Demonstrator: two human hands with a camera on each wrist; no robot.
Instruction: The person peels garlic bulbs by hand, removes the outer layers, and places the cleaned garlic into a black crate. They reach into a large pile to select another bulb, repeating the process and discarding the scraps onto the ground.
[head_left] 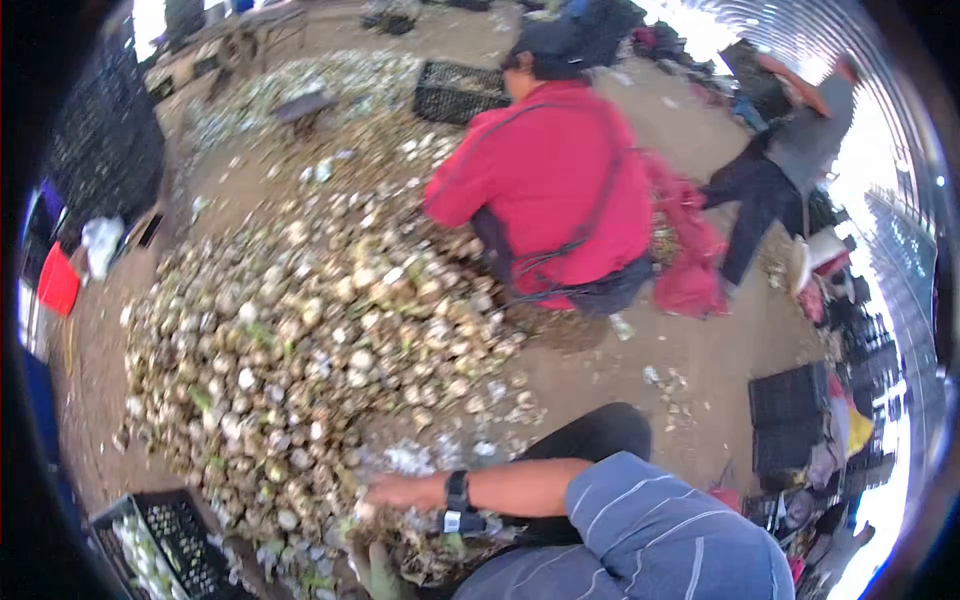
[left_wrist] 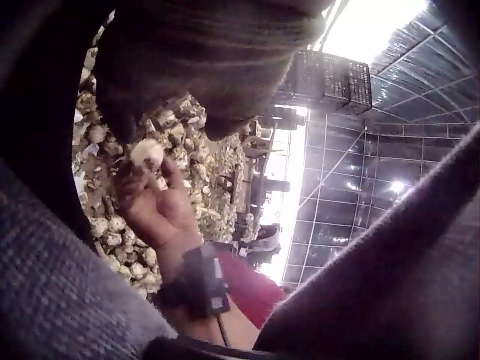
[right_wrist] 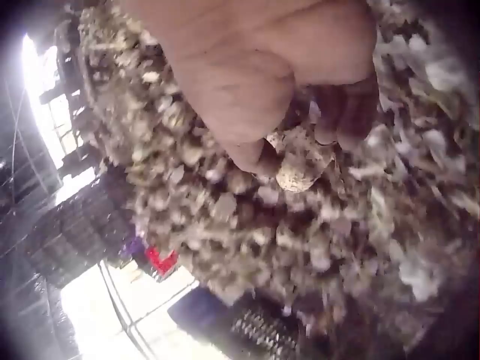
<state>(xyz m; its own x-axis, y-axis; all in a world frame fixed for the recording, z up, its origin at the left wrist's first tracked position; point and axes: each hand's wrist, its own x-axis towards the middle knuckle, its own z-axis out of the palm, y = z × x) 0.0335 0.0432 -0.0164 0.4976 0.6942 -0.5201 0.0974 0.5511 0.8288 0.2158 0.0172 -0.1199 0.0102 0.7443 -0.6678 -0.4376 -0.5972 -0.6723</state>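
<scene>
Right hand (right_wrist: 266, 64) pinches a rounded, papery bulb (right_wrist: 300, 171) near fabric-gloved left hand (left_wrist: 199, 64).

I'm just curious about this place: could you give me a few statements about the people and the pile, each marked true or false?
1. The right hand holds a pale bulb. True.
2. The person in the red jacket is standing upright. False: that person is low down beside the heap.
3. Many bulbs lie heaped on the ground. True.
4. Nothing is worn on the right wrist. False: it has a black band.
</scene>
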